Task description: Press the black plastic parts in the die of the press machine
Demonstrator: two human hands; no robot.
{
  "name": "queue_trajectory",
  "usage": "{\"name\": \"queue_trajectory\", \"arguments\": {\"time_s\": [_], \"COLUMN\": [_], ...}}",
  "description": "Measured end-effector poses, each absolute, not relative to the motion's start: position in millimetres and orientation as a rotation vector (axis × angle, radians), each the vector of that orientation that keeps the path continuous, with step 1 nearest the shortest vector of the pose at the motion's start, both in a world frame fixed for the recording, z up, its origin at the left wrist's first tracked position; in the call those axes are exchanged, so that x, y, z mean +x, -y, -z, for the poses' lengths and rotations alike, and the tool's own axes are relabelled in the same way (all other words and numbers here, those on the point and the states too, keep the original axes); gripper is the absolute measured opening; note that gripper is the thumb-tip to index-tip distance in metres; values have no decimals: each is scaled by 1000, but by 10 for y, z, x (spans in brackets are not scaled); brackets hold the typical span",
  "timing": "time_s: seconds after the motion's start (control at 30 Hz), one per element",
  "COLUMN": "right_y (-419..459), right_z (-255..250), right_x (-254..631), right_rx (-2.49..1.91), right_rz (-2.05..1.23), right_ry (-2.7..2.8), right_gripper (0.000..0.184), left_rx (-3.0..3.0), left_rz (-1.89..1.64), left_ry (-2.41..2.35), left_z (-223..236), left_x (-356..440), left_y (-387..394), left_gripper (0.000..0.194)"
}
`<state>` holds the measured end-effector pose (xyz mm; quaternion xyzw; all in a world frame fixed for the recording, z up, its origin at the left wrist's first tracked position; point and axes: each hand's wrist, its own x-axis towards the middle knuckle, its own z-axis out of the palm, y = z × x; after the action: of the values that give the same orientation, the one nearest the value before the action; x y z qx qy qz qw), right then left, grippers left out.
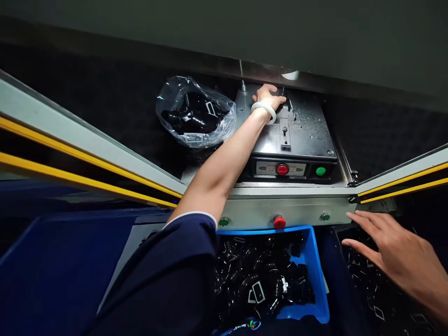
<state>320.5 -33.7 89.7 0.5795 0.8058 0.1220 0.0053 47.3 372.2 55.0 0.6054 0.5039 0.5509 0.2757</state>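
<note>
My left hand (pixel 268 96), with a pale bangle (pixel 263 110) at the wrist, reaches over the machine's metal plate (pixel 310 135). Its fingers curl at a small metal fixture (pixel 287 112), thumb apart from forefinger. Something dark lies between them, too shadowed to name. Over at the right, my right hand (pixel 395 238) is open and holds nothing, fingers stretched out above a dark bin of glossy black parts (pixel 371 284). Below the machine, a blue bin (pixel 318 275) contains many similar black plastic parts (pixel 259 275), some with rectangular frames.
A clear plastic bag (pixel 224 128) of black parts stands left of the plate. The machine front has a red button (pixel 282 169) and a green button (pixel 320 171); the lower rail has another red button (pixel 279 222). Yellow-striped bars (pixel 87 161) flank the opening. A dark panel (pixel 224 32) overhangs it.
</note>
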Motion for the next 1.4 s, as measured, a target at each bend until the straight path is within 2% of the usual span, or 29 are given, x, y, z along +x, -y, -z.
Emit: {"name": "queue_trajectory", "arguments": {"time_s": [0.13, 0.23, 0.33, 0.4, 0.53, 0.6, 0.7, 0.87, 0.93, 1.03, 1.2, 1.3, 1.4], "right_y": [225, 16, -81, -105, -145, -162, -184, -162, -87, 90, 398, 540, 657], "right_z": [-480, -95, 167, 246, 291, 315, 374, 422, 395, 354, 497, 702, 899], "right_x": [3101, 3119, 3212, 3274, 3339, 3343, 3334, 3314, 3278, 3147, 2783, 2568, 2407], "right_rx": [1809, 1883, 1950, 1981, 2034, 2079, 2169, 2228, 2200, 2130, 1788, 1484, 1307], "right_rz": [-41, 99, 153, 187, 253, 276, 263, 196, 134, 95, 497, 670, 707], "right_ry": [-2571, -2461, -2358, -2351, -2364, -2357, -2347, -2355, -2392, -2487, -2519, -2331, -2242], "right_gripper": [44, 32, 23, 20, 15, 13, 9, 8, 12, 19, 22, 24, 20], "left_rx": [1737, 1820, 1957, 2042, 2261, 2318, 2362, 2410, 2447, 2540, 2630, 2565, 2510], "left_rz": [-1484, -1400, -1229, -1030, -475, -298, -239, -431, -467, -305, 114, 181, 173], "left_ry": [-1443, -1416, -1454, -1510, -1583, -1599, -1667, -1733, -1566, -1219, -1080, -1088, -1095], "left_z": [-448, -166, 211, 442, 689, 691, 647, 660, 690, 752, 884, 931, 888], "left_x": [131, -307, -743, -979, -1268, -1309, -1276, -1199, -1189, -1176, -1140, -1140, -1178], "left_y": [-2708, -1624, -754, -443, -352, -406, -428, -220, -85, 88, 146, 87, 56], "left_gripper": [29, 8, 14, 19, 46, 52, 50, 36, 28, 29, 39, 43, 44]}}
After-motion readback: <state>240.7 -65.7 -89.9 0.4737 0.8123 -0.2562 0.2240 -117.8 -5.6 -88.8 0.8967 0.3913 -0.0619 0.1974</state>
